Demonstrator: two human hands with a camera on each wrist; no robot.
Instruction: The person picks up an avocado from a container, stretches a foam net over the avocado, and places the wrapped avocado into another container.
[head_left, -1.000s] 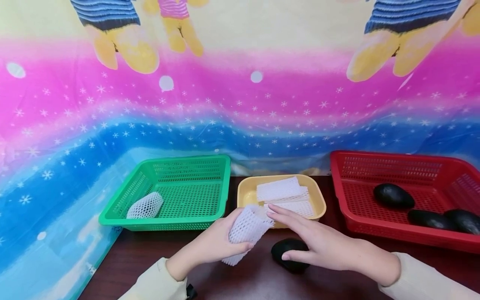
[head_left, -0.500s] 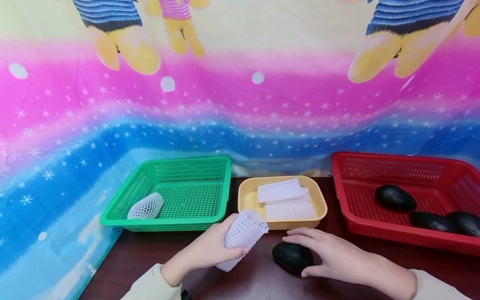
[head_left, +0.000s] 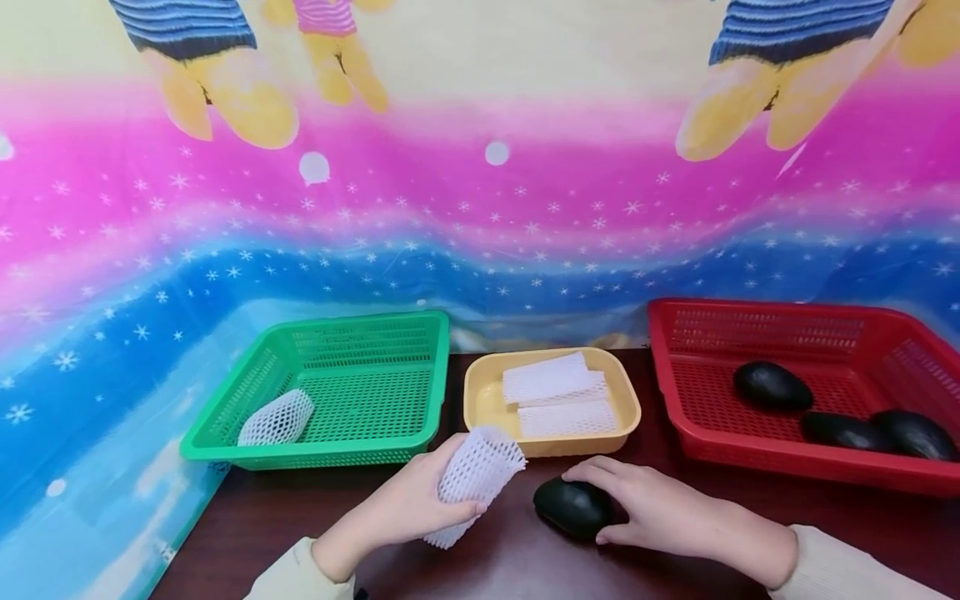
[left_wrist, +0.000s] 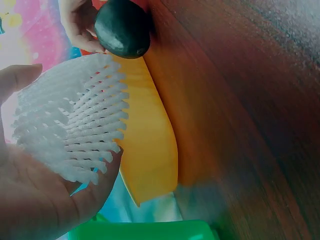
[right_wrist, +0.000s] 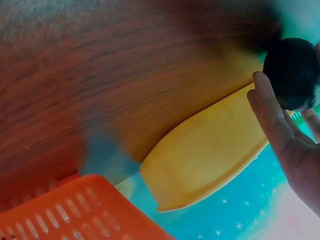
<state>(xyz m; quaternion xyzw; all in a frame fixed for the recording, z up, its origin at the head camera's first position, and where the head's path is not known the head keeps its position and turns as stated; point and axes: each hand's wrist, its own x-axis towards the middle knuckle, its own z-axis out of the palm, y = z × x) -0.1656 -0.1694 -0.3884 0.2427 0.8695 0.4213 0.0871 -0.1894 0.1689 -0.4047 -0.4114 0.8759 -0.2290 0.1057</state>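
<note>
My left hand [head_left: 405, 504] grips a white foam fruit net [head_left: 477, 483], thumb in front; in the left wrist view the net [left_wrist: 75, 120] spreads open at its free end. Right of it, my right hand [head_left: 656, 508] holds a dark avocado [head_left: 573, 507] at its right side, fingers over the far side and thumb on the near side. The right wrist view shows the avocado [right_wrist: 291, 72] between fingers and thumb, partly cut off by the frame. Net and avocado are apart, a short gap between them.
A yellow tray [head_left: 483, 408] behind the hands holds flat foam nets [head_left: 566, 417]. At left, a green basket [head_left: 375, 454] contains one netted fruit [head_left: 277, 418]. Several avocados, one of them nearer the middle [head_left: 772, 385], lie in the red basket [head_left: 750, 462] at right.
My right hand has drawn away from the net's opening, down and right, and closed round the avocado. My left hand, still with the net, has shifted slightly left and lower.
</note>
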